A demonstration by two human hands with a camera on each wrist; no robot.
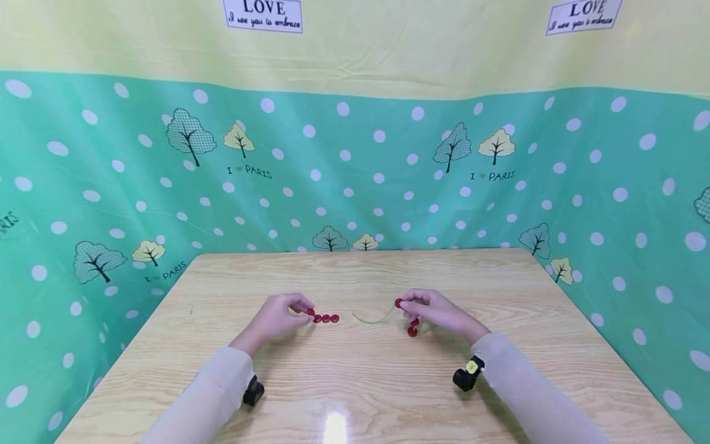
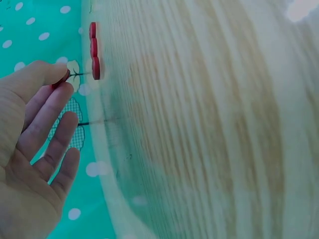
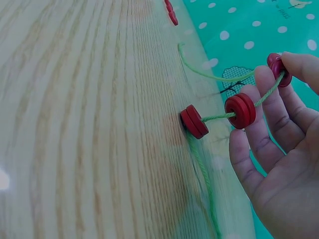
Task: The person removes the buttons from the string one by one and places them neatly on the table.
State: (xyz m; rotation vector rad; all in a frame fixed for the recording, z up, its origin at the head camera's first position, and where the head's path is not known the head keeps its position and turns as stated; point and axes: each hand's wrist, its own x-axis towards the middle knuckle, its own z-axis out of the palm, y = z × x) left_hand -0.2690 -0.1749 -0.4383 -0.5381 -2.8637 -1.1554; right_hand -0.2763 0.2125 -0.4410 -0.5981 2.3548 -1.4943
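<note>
My left hand [image 1: 281,316] pinches a small round red button [image 2: 61,79] between thumb and index finger, its other fingers spread. Right beside it, three more red buttons [image 1: 326,319] lie in a row on the table. At the right, my right hand [image 1: 434,306] pinches another red button [image 3: 279,69] by thumb and fingertips. A thin green string [image 3: 269,92] runs through that one and on through two further buttons, one [image 3: 240,110] against the fingers and one [image 3: 194,122] down at the tabletop. The string's free end [image 1: 363,320] curves left toward the row.
The wood-grain table [image 1: 355,382] reaches back to a green dotted cloth [image 1: 355,179] that hangs behind and at both sides. Black wrist cameras [image 1: 465,378] sit under both forearms. A glare spot [image 1: 335,428] shows near the front.
</note>
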